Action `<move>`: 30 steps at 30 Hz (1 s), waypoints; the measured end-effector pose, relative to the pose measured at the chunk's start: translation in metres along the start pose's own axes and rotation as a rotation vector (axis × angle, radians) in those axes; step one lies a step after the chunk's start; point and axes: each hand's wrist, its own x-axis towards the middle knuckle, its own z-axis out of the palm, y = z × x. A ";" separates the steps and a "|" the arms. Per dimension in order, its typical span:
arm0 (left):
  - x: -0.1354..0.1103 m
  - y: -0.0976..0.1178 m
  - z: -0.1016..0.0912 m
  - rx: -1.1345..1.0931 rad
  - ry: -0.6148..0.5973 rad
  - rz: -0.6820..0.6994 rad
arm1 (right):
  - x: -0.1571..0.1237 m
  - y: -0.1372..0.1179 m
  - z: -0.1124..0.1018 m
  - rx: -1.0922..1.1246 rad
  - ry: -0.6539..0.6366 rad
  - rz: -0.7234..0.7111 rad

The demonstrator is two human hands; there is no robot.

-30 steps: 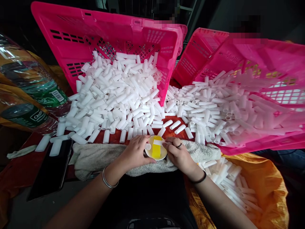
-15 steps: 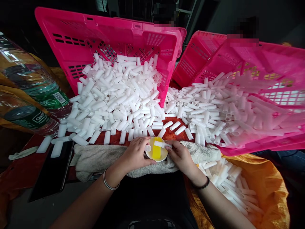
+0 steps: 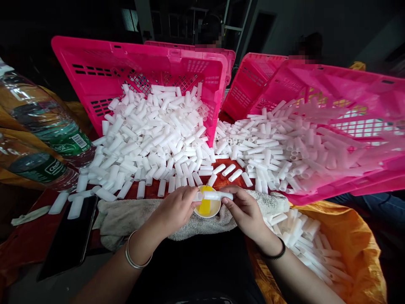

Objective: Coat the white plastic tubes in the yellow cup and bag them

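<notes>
My left hand point(image 3: 177, 212) is closed around a short white plastic tube point(image 3: 198, 196), whose end shows past the fingertips. Between the thumb and fingers of my right hand point(image 3: 246, 212) is another white tube point(image 3: 210, 195), lying level and pointing left. The two tubes are lined up end to end, very close together; whether they touch I cannot tell. Just beneath them sits a small white bowl point(image 3: 217, 209) with a flat yellow piece point(image 3: 205, 207) in it. The bowl rests on a grey towel point(image 3: 133, 215).
Piles of white tubes point(image 3: 155, 131) spill from tipped pink crates point(image 3: 139, 52) point(image 3: 335, 80). An orange sack point(image 3: 357, 236) at right holds more tubes. At left are water bottles point(image 3: 68, 139) and a black phone-like slab point(image 3: 68, 245). Other people are behind the crates.
My left hand has come off the bowl's edge and keeps its tube. Both tubes are now in line above the bowl, where the right one was tilted over the yellow piece. The view has shifted slightly.
</notes>
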 end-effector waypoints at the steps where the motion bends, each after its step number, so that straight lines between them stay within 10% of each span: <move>1: 0.002 0.003 -0.004 0.025 -0.007 0.030 | 0.000 -0.005 0.000 0.006 -0.020 0.015; 9: 0.003 0.034 -0.007 0.151 -0.006 0.049 | 0.004 -0.032 0.002 -0.060 -0.203 0.169; 14: -0.001 0.068 -0.006 -0.414 -0.213 -0.155 | 0.000 -0.045 0.003 -0.449 -0.067 -0.291; 18: -0.014 0.083 -0.015 -0.726 -0.461 -0.164 | -0.018 -0.057 -0.027 -0.506 -0.283 -0.477; 24: -0.033 -0.011 -0.031 0.068 0.105 -0.402 | -0.041 -0.030 -0.129 -1.227 -0.184 -0.046; 30: -0.013 -0.072 -0.020 0.322 -0.127 -0.694 | 0.038 0.038 -0.084 -1.282 -0.232 -0.012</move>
